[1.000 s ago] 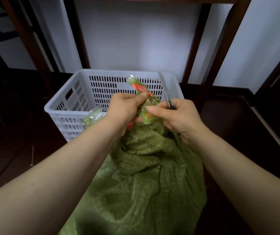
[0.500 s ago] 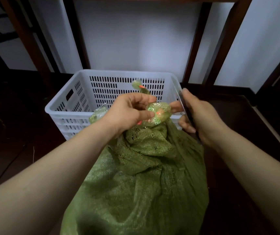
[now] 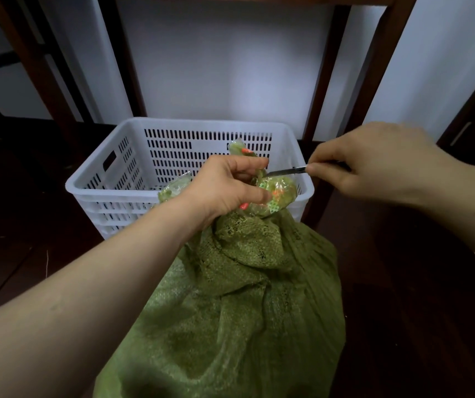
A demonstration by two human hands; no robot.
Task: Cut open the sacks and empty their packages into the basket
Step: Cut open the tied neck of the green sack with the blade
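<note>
Your left hand [image 3: 224, 191] is clenched around the gathered neck of the green mesh sack [image 3: 244, 297], fingers curled tight and thumb across the top. Clear plastic with orange flecks [image 3: 279, 193] bulges out of the fist on the right, and a smaller tuft shows to the left of your wrist.

Your right hand [image 3: 374, 168] pinches the handle end of a thin dark blade [image 3: 286, 170] between thumb and fingertips, the remaining fingers folded in. The blade lies nearly level and its tip reaches the neck just beside your left index finger. I cannot tell whether the edge is in contact with the material.

The sack stands on the dark floor [image 3: 15, 225], its upper part leaning against the near right corner of the white slotted basket [image 3: 109, 192], with the neck raised above the rim. The basket's floor is largely hidden by your hand and the sack.

Dark wooden legs [image 3: 325, 81] stand close behind the basket's far edge, in front of a pale wall [image 3: 216, 67]. Open floor lies to the left of the basket and to the right of the sack.
</note>
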